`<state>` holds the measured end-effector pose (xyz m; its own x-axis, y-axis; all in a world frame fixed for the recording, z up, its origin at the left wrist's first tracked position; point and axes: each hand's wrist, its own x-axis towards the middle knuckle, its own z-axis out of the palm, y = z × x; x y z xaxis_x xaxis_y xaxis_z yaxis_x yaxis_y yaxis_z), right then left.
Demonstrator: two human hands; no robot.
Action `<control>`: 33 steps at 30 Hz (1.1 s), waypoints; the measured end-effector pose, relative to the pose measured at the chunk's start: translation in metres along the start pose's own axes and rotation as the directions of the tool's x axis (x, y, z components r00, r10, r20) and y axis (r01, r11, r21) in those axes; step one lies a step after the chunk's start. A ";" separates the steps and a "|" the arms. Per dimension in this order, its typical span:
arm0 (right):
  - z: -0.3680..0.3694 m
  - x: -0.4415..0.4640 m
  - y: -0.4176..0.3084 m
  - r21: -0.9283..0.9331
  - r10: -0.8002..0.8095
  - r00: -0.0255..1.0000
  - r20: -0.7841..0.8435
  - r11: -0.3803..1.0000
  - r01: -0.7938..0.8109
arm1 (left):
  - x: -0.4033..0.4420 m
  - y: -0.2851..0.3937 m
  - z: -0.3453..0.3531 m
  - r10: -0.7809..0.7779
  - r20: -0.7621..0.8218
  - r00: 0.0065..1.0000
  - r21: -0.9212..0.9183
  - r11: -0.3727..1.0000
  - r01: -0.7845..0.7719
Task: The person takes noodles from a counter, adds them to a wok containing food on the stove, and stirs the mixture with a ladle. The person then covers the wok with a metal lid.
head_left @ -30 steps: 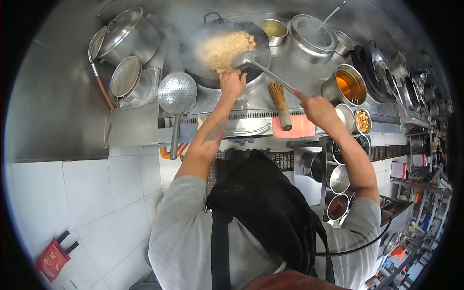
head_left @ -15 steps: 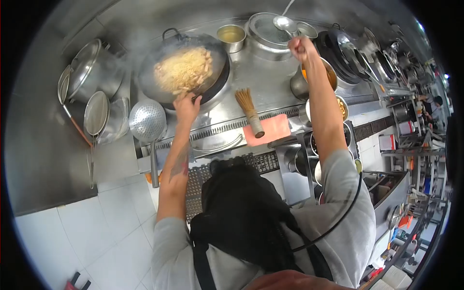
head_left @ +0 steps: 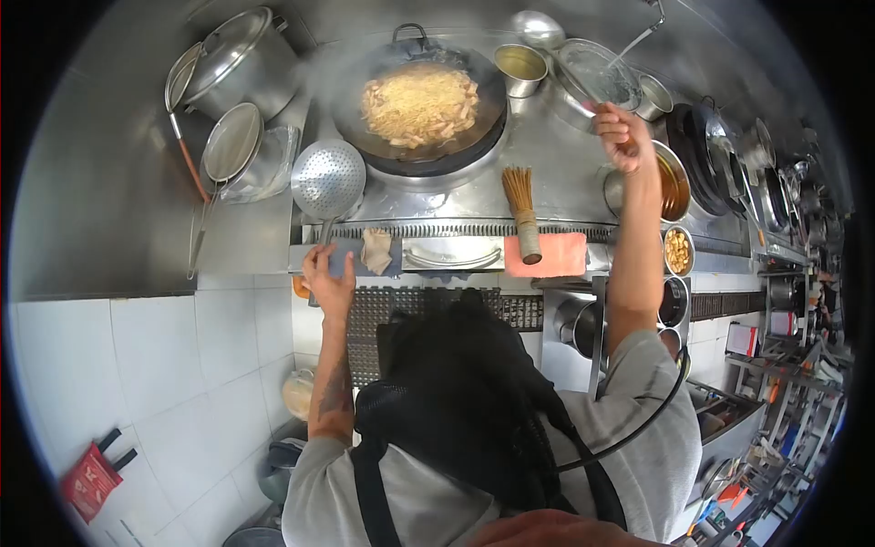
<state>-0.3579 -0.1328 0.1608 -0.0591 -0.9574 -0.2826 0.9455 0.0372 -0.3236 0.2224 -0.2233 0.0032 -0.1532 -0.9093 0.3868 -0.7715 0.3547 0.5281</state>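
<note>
My left hand (head_left: pixel 331 281) is at the handle of a perforated skimmer (head_left: pixel 329 180), thumb and fingers apart around it; whether they touch it I cannot tell. The skimmer's round head rests on the stove's front edge. Closed around the handle end of a metal ladle (head_left: pixel 538 30) is my right hand (head_left: pixel 623 137). The ladle's bowl is at the back, between a metal cup (head_left: pixel 520 71) of yellowish liquid and a round pot (head_left: pixel 597 75), its handle slanting across the pot. Steam rises from a black wok (head_left: pixel 365 150) holding pale yellow noodle-like food (head_left: pixel 419 102) with thicker strips.
A bamboo brush (head_left: pixel 521 214) lies partly on a pink cloth (head_left: pixel 551 253). Strainers (head_left: pixel 233 141) and a lidded pot (head_left: pixel 239 59) stand left. On the right are a pot of orange-brown liquid (head_left: pixel 674 187), a container of tan pieces (head_left: pixel 677 251) and stacked dark pans (head_left: pixel 697 159).
My left hand has left the wok's rim and come down to the skimmer handle. The ladle's bowl has moved left off the round pot. The camera view has shifted.
</note>
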 end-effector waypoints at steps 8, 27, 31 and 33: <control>0.021 0.003 0.173 -0.913 -0.475 0.880 -0.004 -0.357 -0.196 | -0.001 -0.029 -0.060 -0.023 -0.090 0.996 -0.155 0.988 0.009; -0.056 -0.102 0.340 -0.901 -0.801 0.599 -0.007 -0.255 -0.352 | -0.080 -0.186 -0.130 -0.102 -0.076 0.992 -0.113 0.989 0.093; -0.132 -0.156 0.326 -0.794 -0.817 0.564 -0.122 -0.261 -0.550 | -0.050 -0.201 -0.142 -0.212 -0.097 0.972 -0.183 0.964 0.192; -0.159 -0.159 0.329 -0.775 -0.794 0.572 -0.205 -0.225 -0.590 | -0.006 -0.209 -0.157 0.015 -0.132 0.991 -0.047 0.999 -0.021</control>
<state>-0.0880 0.0774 -0.0448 -0.8502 -0.5188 -0.0901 -0.4263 0.7786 -0.4606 0.4813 -0.2580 0.0090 -0.0818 -0.8675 0.4907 -0.7381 0.3836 0.5550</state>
